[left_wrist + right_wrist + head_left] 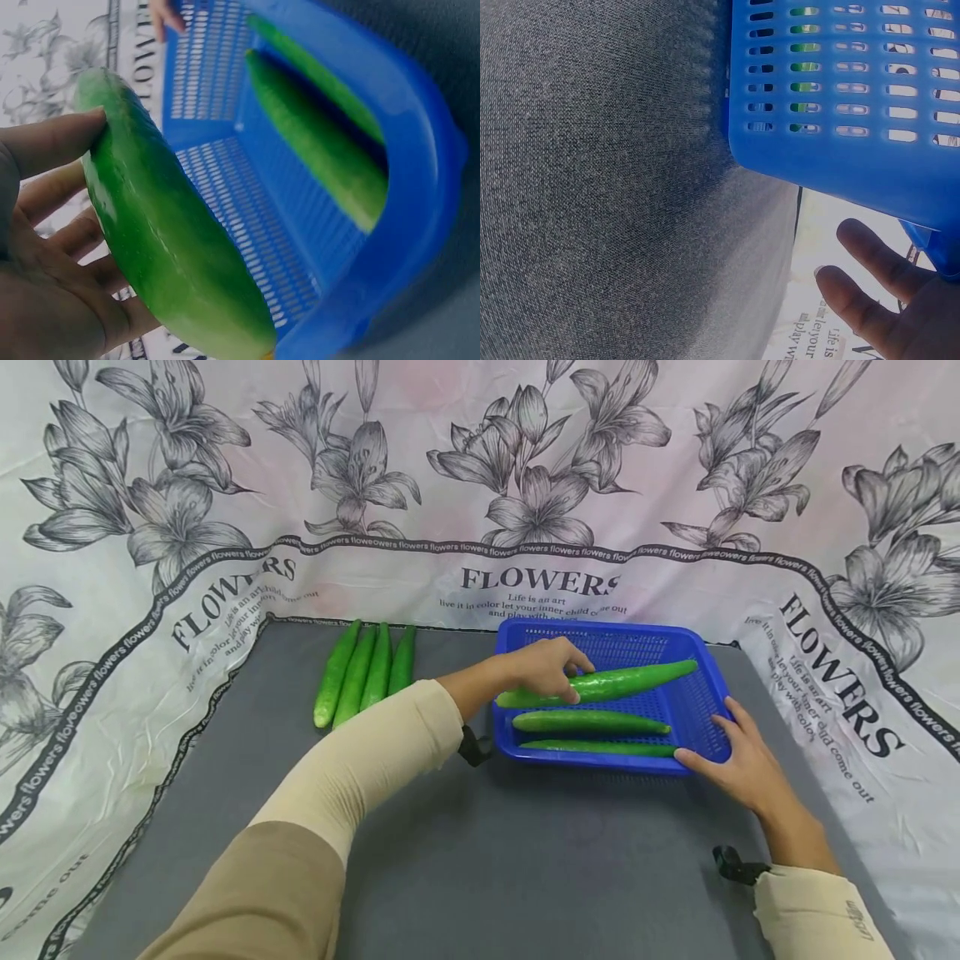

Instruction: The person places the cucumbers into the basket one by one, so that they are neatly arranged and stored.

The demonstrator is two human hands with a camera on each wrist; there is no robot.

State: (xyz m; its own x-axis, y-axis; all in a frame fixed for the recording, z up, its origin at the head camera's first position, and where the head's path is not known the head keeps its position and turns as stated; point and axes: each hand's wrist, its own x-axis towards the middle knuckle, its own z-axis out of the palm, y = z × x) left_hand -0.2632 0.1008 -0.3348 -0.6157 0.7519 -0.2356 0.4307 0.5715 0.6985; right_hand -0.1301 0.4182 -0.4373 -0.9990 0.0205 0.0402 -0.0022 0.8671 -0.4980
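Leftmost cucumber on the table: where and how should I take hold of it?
Best, I'd judge, at mid-length of the leftmost cucumber, from above and its free left side: it is long and rounded, while the next cucumber lies close along its right.

Looking like a curtained-off nook; not giving away home, lab or workshop. Seeing floral-print sheeting (397, 581) (repeating "FLOWERS" lettering (538, 580)) around the back and both sides of a grey tabletop (562, 860), hiding the room.

head fwd/dn, wrist cams nr, bskt (633, 647) shared
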